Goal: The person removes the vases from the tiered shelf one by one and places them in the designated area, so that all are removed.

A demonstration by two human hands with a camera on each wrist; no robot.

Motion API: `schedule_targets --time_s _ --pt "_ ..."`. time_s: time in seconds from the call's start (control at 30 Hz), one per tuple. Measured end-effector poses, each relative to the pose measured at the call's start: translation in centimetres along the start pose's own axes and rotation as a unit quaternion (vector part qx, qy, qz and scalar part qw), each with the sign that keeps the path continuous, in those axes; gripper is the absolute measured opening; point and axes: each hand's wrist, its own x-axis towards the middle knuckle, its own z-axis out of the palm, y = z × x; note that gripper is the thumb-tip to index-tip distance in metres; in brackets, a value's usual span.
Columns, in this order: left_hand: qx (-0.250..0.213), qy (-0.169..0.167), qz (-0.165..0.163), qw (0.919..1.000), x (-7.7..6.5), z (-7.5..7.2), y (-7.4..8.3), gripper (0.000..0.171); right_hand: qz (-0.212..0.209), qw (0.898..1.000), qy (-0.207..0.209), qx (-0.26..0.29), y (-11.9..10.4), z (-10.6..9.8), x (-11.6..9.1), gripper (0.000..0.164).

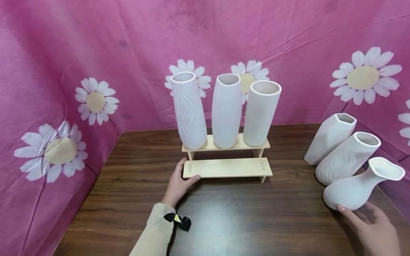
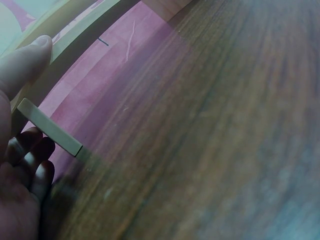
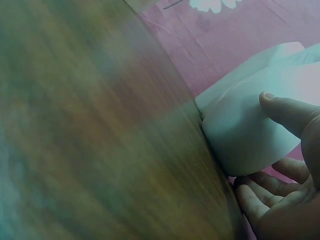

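My left hand grips the left end of a low pale wooden riser, thumb along its front edge and fingers round the far side. In the left wrist view the thumb lies on the wood above a leg. At the right, my right hand holds the round lower body of a white vase with a narrow neck and flared, wavy mouth. The right wrist view has the thumb on this vase's side, the other fingers curled by its base, close to the tabletop.
Behind the front riser stands a taller wooden riser bearing three white vases: swirled, smooth and ribbed. A faceted vase and a textured vase stand beside the held one. Pink flowered cloth surrounds the brown table.
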Motion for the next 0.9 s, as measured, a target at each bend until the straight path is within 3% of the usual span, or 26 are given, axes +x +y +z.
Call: schedule_targets --time_s 0.2,0.4,0.67,0.73,0.77,0.83,0.9 --pt "0.002 0.001 0.0 1.0 0.0 -0.1 0.1 0.092 0.002 1.0 -0.002 0.016 -0.1 0.2 0.0 0.09" --pt "0.007 0.001 -0.005 1.0 0.0 -0.1 0.1 0.092 0.017 1.0 -0.021 -0.009 -0.4 -0.1 -0.5 0.092" --pt "0.014 0.003 0.001 0.9999 0.0 -0.1 0.0 0.092 0.009 0.999 -0.045 0.011 0.7 -0.3 -0.9 0.092" --pt "0.012 0.003 0.0 0.9999 0.0 -0.1 0.0 0.092 -0.001 0.999 -0.041 0.026 0.9 -0.3 -1.1 0.089" --pt "0.011 0.002 -0.001 0.9999 0.0 -0.1 0.0 0.092 -0.007 0.998 -0.042 0.053 1.0 -0.3 -1.2 0.075" --pt "0.01 0.001 -0.001 1.0 0.0 -0.1 0.0 0.092 -0.034 0.983 -0.052 0.175 1.2 -0.2 -1.7 0.041" --pt "0.008 -0.001 -0.001 1.0 0.0 -0.1 -0.1 0.092 -0.063 0.944 -0.07 0.316 1.3 0.1 -2.2 0.019"
